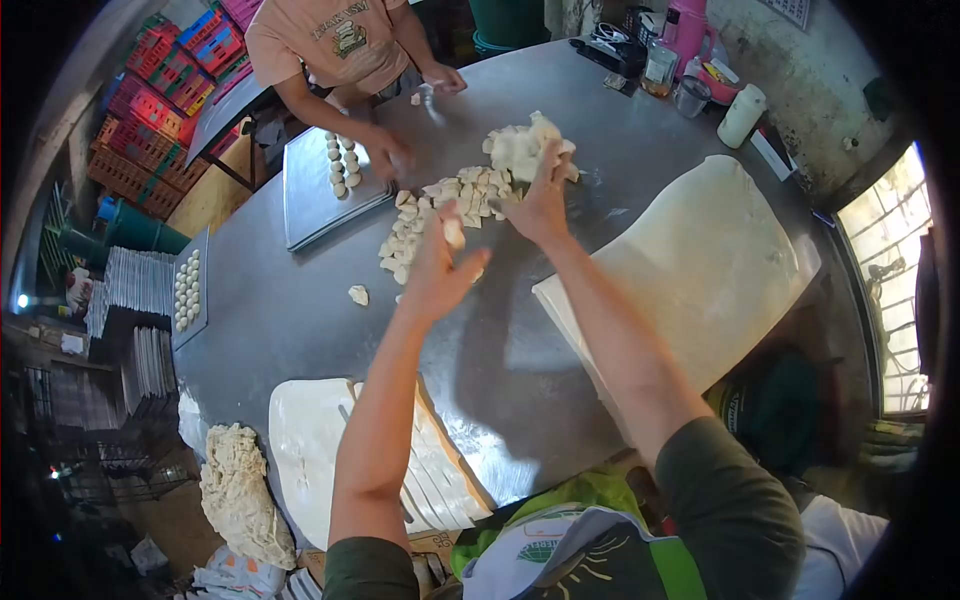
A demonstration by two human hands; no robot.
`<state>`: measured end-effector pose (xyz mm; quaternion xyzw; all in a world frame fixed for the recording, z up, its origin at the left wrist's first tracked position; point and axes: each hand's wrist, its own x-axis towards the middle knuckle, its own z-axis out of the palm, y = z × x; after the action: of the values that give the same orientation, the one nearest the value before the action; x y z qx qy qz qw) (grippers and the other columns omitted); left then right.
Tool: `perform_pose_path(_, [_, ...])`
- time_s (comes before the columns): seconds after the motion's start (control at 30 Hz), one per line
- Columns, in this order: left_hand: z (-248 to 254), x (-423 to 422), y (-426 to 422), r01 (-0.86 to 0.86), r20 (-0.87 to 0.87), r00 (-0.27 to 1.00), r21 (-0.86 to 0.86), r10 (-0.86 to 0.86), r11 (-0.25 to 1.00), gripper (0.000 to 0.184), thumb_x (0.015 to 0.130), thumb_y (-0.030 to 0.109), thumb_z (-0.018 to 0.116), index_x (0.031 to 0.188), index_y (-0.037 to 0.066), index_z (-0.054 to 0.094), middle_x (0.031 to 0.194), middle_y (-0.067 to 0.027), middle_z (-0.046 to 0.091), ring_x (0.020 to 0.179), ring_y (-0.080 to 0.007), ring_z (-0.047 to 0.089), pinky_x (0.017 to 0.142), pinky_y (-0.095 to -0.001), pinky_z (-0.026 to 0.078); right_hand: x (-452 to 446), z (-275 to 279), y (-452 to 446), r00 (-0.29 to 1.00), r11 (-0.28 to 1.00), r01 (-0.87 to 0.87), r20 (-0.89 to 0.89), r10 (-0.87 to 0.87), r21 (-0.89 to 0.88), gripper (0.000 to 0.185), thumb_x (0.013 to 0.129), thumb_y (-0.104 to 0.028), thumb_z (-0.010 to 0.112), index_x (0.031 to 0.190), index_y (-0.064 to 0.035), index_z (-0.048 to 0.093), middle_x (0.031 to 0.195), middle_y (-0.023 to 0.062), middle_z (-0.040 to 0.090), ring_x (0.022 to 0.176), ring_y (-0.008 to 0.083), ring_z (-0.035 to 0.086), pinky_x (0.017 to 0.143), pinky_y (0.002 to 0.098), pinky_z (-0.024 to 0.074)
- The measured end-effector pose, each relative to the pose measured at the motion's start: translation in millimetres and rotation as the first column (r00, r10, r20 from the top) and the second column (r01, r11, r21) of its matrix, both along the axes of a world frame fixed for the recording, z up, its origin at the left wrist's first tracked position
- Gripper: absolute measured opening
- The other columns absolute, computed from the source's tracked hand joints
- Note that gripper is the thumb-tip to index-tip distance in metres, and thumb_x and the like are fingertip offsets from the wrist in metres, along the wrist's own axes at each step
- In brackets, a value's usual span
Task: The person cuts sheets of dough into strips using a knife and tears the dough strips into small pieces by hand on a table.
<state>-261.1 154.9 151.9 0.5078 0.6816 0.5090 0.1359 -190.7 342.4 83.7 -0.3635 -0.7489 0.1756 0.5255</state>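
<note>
My left hand (438, 268) is over the near edge of a pile of cut dough pieces (468, 190), fingers stretched and thumb spread wide. One dough piece (453, 233) shows against its palm side; whether it touches the hand I cannot tell. My right hand (541, 208) reaches farther forward with thumb and fingers apart, at the near side of a larger clump of dough (522, 150). A loose dough scrap (358, 294) lies left of my left hand. Below my left forearm is a flat dough slab (305, 430), partly cut into strips.
A wide dough sheet (700, 270) covers the table's right side. Across the table, a person's hand (385, 155) is beside a metal tray (300, 185) with rows of dough balls. Another tray (195, 325) sits at left. Rough dough (240, 490) hangs over the near-left edge.
</note>
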Motion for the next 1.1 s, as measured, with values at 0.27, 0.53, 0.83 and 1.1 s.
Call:
perform_pose_path(0.27, [-94,112,-163,0.254,0.998,0.054,0.017,-0.032,0.967,0.052,0.101,0.033,0.057,0.143,0.008,0.039,0.137,-0.0065,0.05,0.124,-0.0197,0.051,0.097,-0.0342,0.048,108,-90,-224,0.651,0.512,-0.631,-0.039,0.758,-0.583,0.031,0.094,-0.034,0.059,0.102,-0.0056,0.068,0.098,0.0232,0.064,0.085,0.0379,0.063,0.075,0.0445,0.0506])
perform_pose_path(0.53, [-110,111,-345,0.381,0.923,0.332,-0.322,0.197,0.867,0.055,0.096,0.023,0.065,0.144,0.006,0.046,0.128,-0.0064,0.061,0.112,-0.0154,0.058,0.096,-0.0321,0.048,16,-77,-277,0.598,0.565,-0.494,0.214,0.773,-0.661,0.038,0.089,-0.04,0.067,0.099,-0.0038,0.066,0.099,0.0181,0.065,0.095,0.0344,0.064,0.081,0.0401,0.0498])
perform_pose_path(0.83, [-119,48,-295,0.034,0.242,0.967,-0.417,0.075,0.908,0.098,0.079,0.029,0.08,0.151,-0.002,0.022,0.144,-0.0269,0.044,0.134,-0.0392,0.044,0.111,-0.0411,0.036,77,-80,-298,0.399,0.497,-0.656,0.298,0.867,-0.568,0.028,0.081,-0.025,0.072,0.085,-0.0026,0.056,0.087,0.0161,0.055,0.08,0.0346,0.055,0.071,0.0428,0.0451])
perform_pose_path(1.1, [-153,175,-272,-0.209,-0.313,0.949,-0.726,-0.045,0.656,0.073,0.077,0.04,0.078,0.13,-0.002,0.05,0.136,-0.0247,0.048,0.128,-0.0425,0.047,0.11,-0.0492,0.036,323,74,-172,0.701,0.418,-0.693,-0.414,0.581,-0.588,0.031,0.071,0.011,0.064,0.074,-0.0111,0.042,0.079,0.0012,0.044,0.074,0.0128,0.044,0.068,0.026,0.0381])
